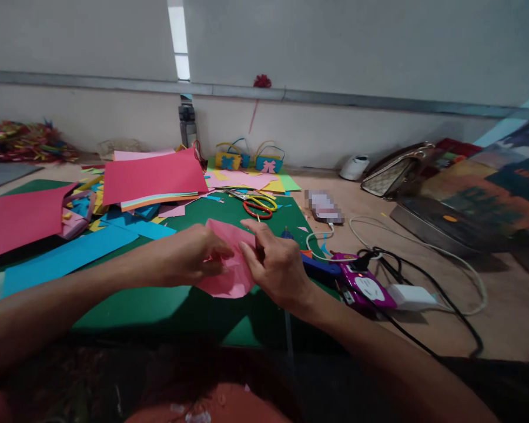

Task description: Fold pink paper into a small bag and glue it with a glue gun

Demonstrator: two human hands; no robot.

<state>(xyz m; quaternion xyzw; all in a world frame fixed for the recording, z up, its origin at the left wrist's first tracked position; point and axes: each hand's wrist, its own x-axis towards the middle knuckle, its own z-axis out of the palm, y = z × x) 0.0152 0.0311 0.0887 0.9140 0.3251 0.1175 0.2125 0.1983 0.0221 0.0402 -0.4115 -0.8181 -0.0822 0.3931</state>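
Observation:
A folded, creased piece of pink paper (227,286) is between my two hands above the green mat (150,305). My left hand (198,252) has its fingers curled against the paper's left side. On the right side, my right hand (275,261) pinches the paper between thumb and bent fingers. Just beyond my hands lie scissors (258,207) with red and yellow handles. Beside my right hand is a blue hot glue gun (320,267), partly hidden by that hand.
Stacked red sheets (154,176), blue paper strips (79,252) and scraps spread over the left. Small paper bags (268,161) stand at the back. A purple power strip (364,282), white adapter (412,298), looping cables and a phone (324,207) occupy the right.

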